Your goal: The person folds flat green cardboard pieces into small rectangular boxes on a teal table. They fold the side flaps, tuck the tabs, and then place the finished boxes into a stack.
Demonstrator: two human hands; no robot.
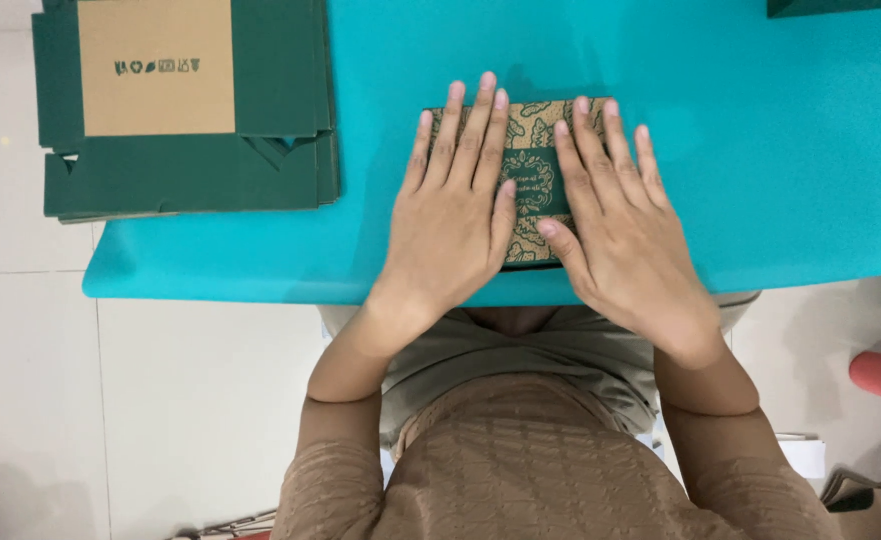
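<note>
**Both palms flat on a patterned green box at the counter's near edge**

Head view, looking straight down. A small flat box [533,175], dark green with a gold ornamental print, lies on the turquoise counter [761,150], just inside its near edge and directly in front of the person's body.

Left hand [456,215]: fingers spread and laid flat over the box's left half, thumb angled in toward the middle. Nothing pinched; the grip is open and pressing down.

Right hand [621,225]: same posture on the right half, fingers fanned toward the far edge, thumb turned inward and close to the left thumb. Also open, palm down, nothing gripped.

The two hands cover most of the lid, so only the centre strip and the far corners show. The flat, spread posture looks suited to holding the box down evenly, or flattening it, rather than lifting it.

At the counter's far left corner sits a stack of flat, unfolded box blanks [186,110], green outside with a plain brown panel on top, partly overhanging the edge and well apart from the hands. A dark green edge of another object [831,6] shows at the top right. White tiled floor [21,400] below.
</note>
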